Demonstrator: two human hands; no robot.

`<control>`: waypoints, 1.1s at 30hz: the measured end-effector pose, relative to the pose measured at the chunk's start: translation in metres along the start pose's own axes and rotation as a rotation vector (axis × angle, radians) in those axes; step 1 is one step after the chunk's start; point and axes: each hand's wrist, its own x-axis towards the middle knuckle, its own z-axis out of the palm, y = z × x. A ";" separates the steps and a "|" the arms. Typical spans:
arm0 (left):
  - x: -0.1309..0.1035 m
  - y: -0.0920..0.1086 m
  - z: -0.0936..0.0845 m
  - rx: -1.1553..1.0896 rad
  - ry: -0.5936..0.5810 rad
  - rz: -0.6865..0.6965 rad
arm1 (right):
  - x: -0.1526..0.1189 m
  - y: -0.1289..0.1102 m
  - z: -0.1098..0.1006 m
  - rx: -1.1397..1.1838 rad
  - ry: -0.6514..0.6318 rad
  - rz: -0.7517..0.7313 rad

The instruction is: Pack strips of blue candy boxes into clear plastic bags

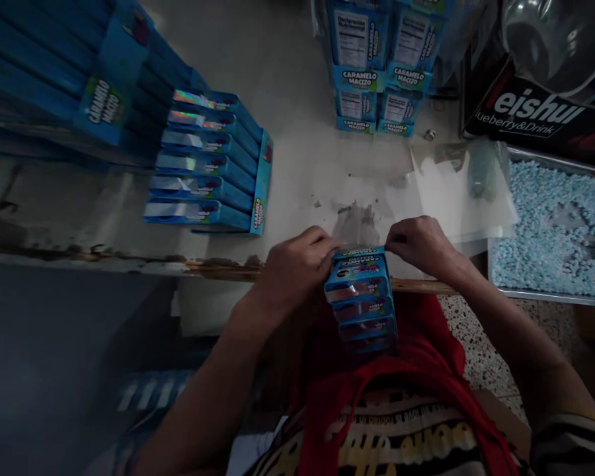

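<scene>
Our left hand (pixel 297 261) and right hand (pixel 422 246) pinch the far, lettered end of a blue pack (pixel 363 305), long axis pointing toward our apron (pixel 429 330).

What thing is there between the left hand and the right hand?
In the head view, a blue pack is between the left hand and the right hand.

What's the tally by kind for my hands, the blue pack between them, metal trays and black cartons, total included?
Hands, left hand and right hand: 2
Blue pack between them: 1
Metal tray: 1
Black carton: 1
Total: 5
</scene>
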 end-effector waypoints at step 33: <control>-0.090 0.039 0.084 -0.114 0.779 -0.135 | -0.105 -0.003 0.091 -0.210 0.994 -0.595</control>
